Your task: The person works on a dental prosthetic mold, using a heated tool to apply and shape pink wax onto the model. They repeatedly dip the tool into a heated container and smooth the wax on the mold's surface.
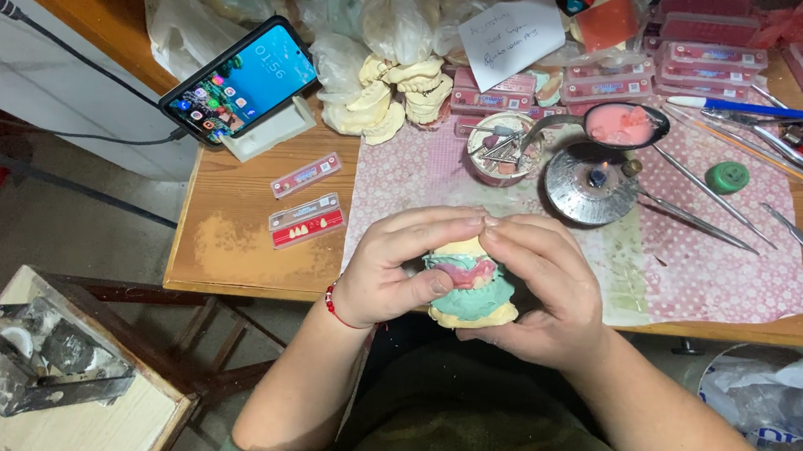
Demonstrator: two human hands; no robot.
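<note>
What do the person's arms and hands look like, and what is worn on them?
Both forearms are bare, with no sleeves, gloves or rings visible. The left hand has a thin red beaded bracelet around its wrist. The right hand wears nothing that shows. No watch is visible on either wrist.

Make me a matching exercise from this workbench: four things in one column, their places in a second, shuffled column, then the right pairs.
Things:
1. dental model
2. smartphone
3. ladle of pink wax
4. green cap

Places:
A. propped on a white stand at the table's left end
B. on the dotted cloth at the right, among the metal tools
C. between the left hand and the right hand, at the table's near edge
D. just above the round metal burner

Pairs: 1-C, 2-A, 3-D, 4-B
</note>
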